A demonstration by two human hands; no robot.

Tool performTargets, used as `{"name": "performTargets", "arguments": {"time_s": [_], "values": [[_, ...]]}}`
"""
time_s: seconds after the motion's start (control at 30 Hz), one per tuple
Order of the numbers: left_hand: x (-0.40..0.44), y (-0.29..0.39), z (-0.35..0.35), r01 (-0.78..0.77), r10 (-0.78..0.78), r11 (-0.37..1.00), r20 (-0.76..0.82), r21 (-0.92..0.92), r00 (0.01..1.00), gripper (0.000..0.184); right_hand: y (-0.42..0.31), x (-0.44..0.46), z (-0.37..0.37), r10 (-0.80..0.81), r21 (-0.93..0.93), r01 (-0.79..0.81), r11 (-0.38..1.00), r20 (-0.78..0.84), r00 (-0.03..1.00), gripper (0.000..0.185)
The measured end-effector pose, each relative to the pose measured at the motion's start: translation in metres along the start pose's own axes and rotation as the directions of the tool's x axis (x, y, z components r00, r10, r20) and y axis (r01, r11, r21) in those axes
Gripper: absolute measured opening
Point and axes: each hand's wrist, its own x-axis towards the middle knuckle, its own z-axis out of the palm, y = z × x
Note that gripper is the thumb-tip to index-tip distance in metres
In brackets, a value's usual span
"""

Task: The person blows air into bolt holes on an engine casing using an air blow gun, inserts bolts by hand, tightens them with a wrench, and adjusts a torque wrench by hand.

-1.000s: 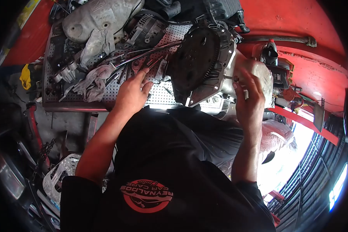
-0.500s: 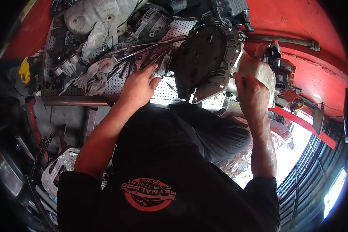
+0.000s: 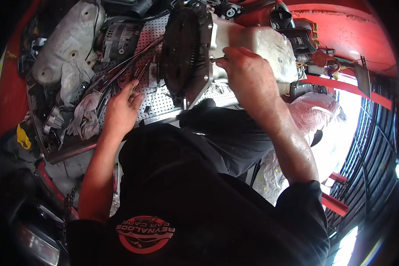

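My right hand [image 3: 252,73] is closed at the flange of an engine [image 3: 204,48], its fingertips pinching a small dark bolt [image 3: 218,59] that points at the flange edge. Beside it, the dark toothed flywheel [image 3: 178,48] faces left, and the pale metal oil pan [image 3: 270,48] extends right. My left hand [image 3: 122,108] hovers over the perforated metal bench [image 3: 157,104], index finger stretched and thumb apart. That fingertip is close to some slim tools [image 3: 137,73]; contact is hard to make out. A small tube-like item [image 3: 153,74] lies between this hand and the flywheel.
Left on the bench are a grey metal cover [image 3: 68,44], an alternator [image 3: 119,40], crumpled rags [image 3: 85,115] and long metal rods [image 3: 131,58]. A plastic-covered object [image 3: 314,111] stands at right. The bench's front rail [image 3: 75,148] runs near my legs.
My view has turned, so the bench and engine sit further left and the oil pan shows more fully. My right hand stays at the flange; my left stays over the tools.
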Motion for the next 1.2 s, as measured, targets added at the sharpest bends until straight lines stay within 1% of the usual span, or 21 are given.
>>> {"name": "performTargets", "arguments": {"time_s": [0.03, 0.1, 0.17, 0.23, 0.27, 0.37, 0.43, 0.47, 0.5, 0.57, 0.63, 0.7, 0.73, 0.8, 0.87, 0.93, 1.03, 1.1, 1.13, 1.17, 1.2], "values": [[0.002, 0.002, 0.001, -0.005, 0.005, 1.000, 0.004, 0.007, 1.000, 0.042, -0.001, 0.000, -0.001, 0.007, 0.004, -0.007, 1.000, -0.005, 1.000, 0.026], [0.000, 0.006, -0.001, 0.013, -0.014, 1.000, 0.033, 0.024, 0.999, 0.043, -0.012, 0.003, -0.010, 0.102, 0.003, -0.102, 0.995, 0.024, 0.994, 0.029], [0.002, 0.010, 0.000, 0.033, -0.034, 0.999, 0.051, 0.033, 0.998, 0.043, -0.014, 0.010, -0.017, 0.108, -0.028, -0.106, 0.994, 0.062, 0.992, 0.034], [0.003, 0.012, 0.002, 0.048, -0.049, 0.999, 0.075, 0.027, 0.996, 0.043, -0.011, 0.013, -0.020, 0.146, -0.062, -0.136, 0.989, 0.188, 0.971, 0.039], [0.004, 0.013, 0.003, 0.036, -0.038, 0.999, 0.064, 0.033, 0.997, 0.043, -0.009, 0.012, -0.020, 0.147, -0.063, -0.138, 0.988, 0.186, 0.971, 0.039], [0.005, 0.015, 0.005, 0.014, -0.017, 0.999, 0.050, 0.047, 0.999, 0.043, -0.002, 0.008, -0.016, 0.115, 0.007, -0.117, 0.993, 0.127, 0.985, 0.036], [0.004, 0.018, 0.003, 0.009, -0.012, 0.998, 0.041, 0.056, 0.999, 0.043, 0.004, 0.003, -0.007, 0.051, 0.234, -0.042, 0.971, -0.034, 0.998, 0.031], [0.002, 0.023, 0.003, 0.060, -0.061, 0.997, 0.035, 0.043, 0.997, 0.042, 0.003, 0.001, -0.002, 0.050, 0.264, -0.020, 0.964, -0.107, 0.993, 0.021], [0.002, 0.026, 0.003, 0.111, -0.112, 0.993, 0.031, 0.029, 0.993, 0.042, 0.002, 0.002, 0.000, 0.050, 0.271, -0.019, 0.963, -0.110, 0.993, 0.021], [0.002, 0.025, 0.004, 0.113, -0.115, 0.992, 0.037, 0.053, 0.993, 0.042, 0.000, 0.004, 0.003, 0.079, 0.337, -0.037, 0.941, -0.111, 0.991, 0.014], [0.003, 0.022, 0.006, 0.106, -0.107, 0.994, 0.039, 0.032, 0.993, 0.042, 0.003, 0.009, 0.006, 0.063, 0.340, -0.011, 0.940, -0.143, 0.988, 0.011], [0.004, 0.022, 0.005, 0.121, -0.122, 0.992, 0.031, 0.042, 0.992, 0.042, 0.005, 0.011, 0.003, -0.009, 0.346, 0.052, 0.937, -0.126, 0.992, 0.012], [0.004, 0.022, 0.005, 0.129, -0.130, 0.991, 0.034, 0.047, 0.991, 0.042, 0.005, 0.009, 0.002, -0.012, 0.353, 0.056, 0.934, -0.126, 0.992, 0.012], [0.004, 0.015, 0.006, 0.102, -0.105, 0.992, 0.042, 0.074, 0.994, 0.042, 0.007, 0.007, 0.000, -0.004, 0.332, 0.015, 0.943, -0.033, 0.999, 0.013], [0.006, 0.013, 0.006, 0.070, -0.075, 0.993, 0.053, 0.097, 0.996, 0.043, 0.009, 0.007, 0.001, -0.002, 0.359, 0.019, 0.933, -0.046, 0.999, 0.013], [0.007, 0.014, 0.006, 0.154, -0.157, 0.984, 0.033, 0.088, 0.987, 0.043, 0.010, 0.007, 0.007, -0.001, 0.384, 0.022, 0.923, -0.056, 0.998, 0.014], [0.010, 0.009, 0.006, 0.153, -0.155, 0.985, 0.023, 0.084, 0.988, 0.043, 0.011, 0.007, 0.022, -0.037, 0.405, 0.069, 0.912, -0.086, 0.996, 0.015], [0.012, 0.014, 0.002, 0.206, -0.211, 0.974, 0.040, 0.098, 0.977, 0.043, 0.010, 0.008, 0.020, -0.032, 0.342, 0.029, 0.939, 0.004, 0.999, 0.016], [0.015, 0.017, 0.001, 0.245, -0.253, 0.963, 0.059, 0.108, 0.966, 0.043, 0.008, 0.008, 0.013, 0.004, 0.320, -0.042, 0.947, 0.119, 0.993, 0.023], [0.016, 0.017, 0.001, 0.251, -0.259, 0.962, 0.060, 0.111, 0.964, 0.043, 0.006, 0.005, 0.005, 0.003, 0.325, -0.043, 0.945, 0.123, 0.992, 0.023], [0.018, 0.016, 0.000, 0.196, -0.201, 0.974, 0.031, 0.116, 0.979, 0.043, 0.003, 0.000, -0.003, 0.026, 0.300, -0.046, 0.953, 0.072, 0.997, 0.026]]}}
